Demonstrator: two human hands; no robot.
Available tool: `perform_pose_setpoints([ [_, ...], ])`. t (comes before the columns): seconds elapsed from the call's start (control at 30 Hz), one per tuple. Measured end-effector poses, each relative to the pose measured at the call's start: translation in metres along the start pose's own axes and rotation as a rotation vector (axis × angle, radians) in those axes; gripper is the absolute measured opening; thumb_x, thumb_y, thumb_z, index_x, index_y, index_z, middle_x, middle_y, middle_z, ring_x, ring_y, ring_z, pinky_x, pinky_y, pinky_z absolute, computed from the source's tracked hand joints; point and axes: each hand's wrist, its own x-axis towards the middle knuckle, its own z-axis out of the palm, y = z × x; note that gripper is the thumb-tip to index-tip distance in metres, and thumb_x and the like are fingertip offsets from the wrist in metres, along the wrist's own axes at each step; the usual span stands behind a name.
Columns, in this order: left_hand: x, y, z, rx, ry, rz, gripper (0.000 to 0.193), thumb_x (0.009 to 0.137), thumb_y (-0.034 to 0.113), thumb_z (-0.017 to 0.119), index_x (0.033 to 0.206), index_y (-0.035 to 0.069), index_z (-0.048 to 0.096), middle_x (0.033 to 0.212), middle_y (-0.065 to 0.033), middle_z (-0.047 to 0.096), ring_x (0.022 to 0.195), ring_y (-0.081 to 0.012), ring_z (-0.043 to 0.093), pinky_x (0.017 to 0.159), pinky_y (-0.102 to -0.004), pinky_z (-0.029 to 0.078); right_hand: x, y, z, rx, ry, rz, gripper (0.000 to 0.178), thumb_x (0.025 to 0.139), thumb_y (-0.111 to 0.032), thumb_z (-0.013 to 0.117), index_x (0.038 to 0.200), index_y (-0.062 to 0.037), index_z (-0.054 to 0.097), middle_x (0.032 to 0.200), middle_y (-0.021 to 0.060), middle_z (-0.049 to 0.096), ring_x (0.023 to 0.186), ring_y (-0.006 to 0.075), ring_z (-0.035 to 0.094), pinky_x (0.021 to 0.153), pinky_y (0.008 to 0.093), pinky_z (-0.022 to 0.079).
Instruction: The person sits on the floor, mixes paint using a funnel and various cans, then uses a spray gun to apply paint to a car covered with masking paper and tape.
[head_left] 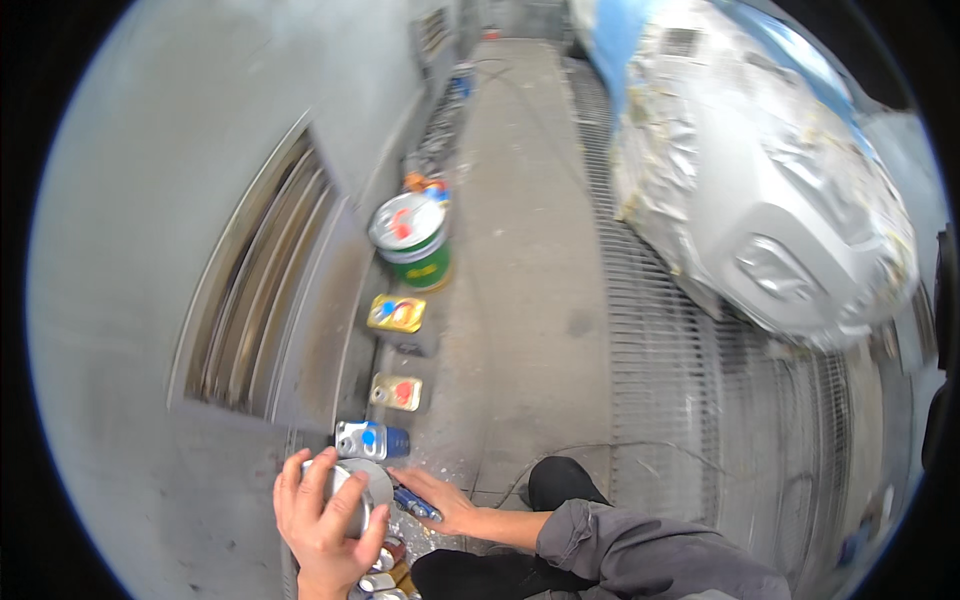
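Observation:
My left hand [322, 522] is wrapped round a round silvery metal can [343, 498], its fingers spread over the top and side. Right beside that can is a flat grey round piece [374, 483], and the fingertips of my right hand [443, 500] reach to its edge. A slim blue-and-silver object [415, 503] lies along the underside of my right hand; whether the fingers grip it is hidden. Just beyond both hands stands a rectangular blue-and-silver tin [371, 440]. Below them, several small cans [380, 581] sit close to my knee.
Along the left wall stand a cream tin [396, 392], a yellow-topped tin [397, 314] and a green bucket [417, 258] with a silvery lid. A louvred vent [265, 290] is set in that wall. Floor grating [655, 400] runs beside a masked silver car [765, 220] on the right.

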Motion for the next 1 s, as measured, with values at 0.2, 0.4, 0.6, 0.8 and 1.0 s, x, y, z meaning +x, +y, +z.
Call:
perform_pose_setpoints([
  [0.2, 0.087, 0.061, -0.101, -0.887, 0.469, -0.168, 0.071, 0.107, 0.042, 0.054, 0.156, -0.006, 0.036, 0.156, -0.0228, 0.047, 0.146, -0.0344, 0.045, 0.125, -0.0515, 0.031, 0.0, -0.205, -0.097, 0.175, 0.588, 0.139, 0.048, 0.099, -0.016, 0.071, 0.144, -0.0052, 0.057, 0.111, 0.0103, 0.07, 0.096, 0.0241, 0.069, 0.083, 0.0359, 0.056],
  [0.4, 0.007, 0.174, -0.068, -1.286, -1.131, 0.191, 0.056, 0.083, 0.018, 0.09, 0.131, 0.007, 0.064, 0.127, -0.0081, 0.069, 0.123, -0.021, 0.062, 0.11, -0.0384, 0.047, -0.073, -0.468, -0.237, 0.581, 0.947, 0.275, 0.026, 0.111, -0.028, 0.058, 0.133, -0.0128, 0.061, 0.097, -0.0005, 0.066, 0.063, 0.0068, 0.051, 0.057, 0.0256, 0.043],
  [0.6, -0.093, 0.205, -0.038, -0.957, -1.281, 0.248, 0.037, 0.099, 0.041, 0.076, 0.098, 0.004, 0.07, 0.076, -0.0156, 0.062, 0.063, -0.0201, 0.055, 0.063, -0.0376, 0.049, -0.24, -0.641, -0.276, 0.45, 1.486, 0.075, 0.032, 0.111, -0.026, 0.059, 0.139, -0.0119, 0.055, 0.106, 0.0042, 0.071, 0.057, 0.0083, 0.05, 0.05, 0.0254, 0.042],
  [0.8, -0.123, 0.171, 0.011, -0.629, -1.104, 0.411, 0.042, 0.095, 0.048, 0.075, 0.097, 0.006, 0.071, 0.085, -0.0199, 0.07, 0.08, -0.0442, 0.066, 0.068, -0.05, 0.052, -0.525, -0.659, -0.259, -0.195, 2.321, 0.178, 0.024, 0.106, -0.027, 0.066, 0.093, -0.0074, 0.069, 0.074, 0.0019, 0.064, 0.046, 0.0078, 0.047, 0.041, 0.0267, 0.036],
  [1.0, -0.093, 0.251, -0.041, -0.555, -1.076, 0.685, 0.041, 0.094, 0.052, 0.073, 0.105, 0.012, 0.076, 0.087, -0.0179, 0.074, 0.087, -0.042, 0.071, 0.072, -0.0519, 0.056, -0.675, -0.539, -0.17, -0.172, 2.291, 0.786, 0.019, 0.097, -0.021, 0.075, 0.089, -0.0058, 0.066, 0.07, 0.0036, 0.064, 0.041, 0.0144, 0.05, 0.037, 0.0322, 0.037],
])
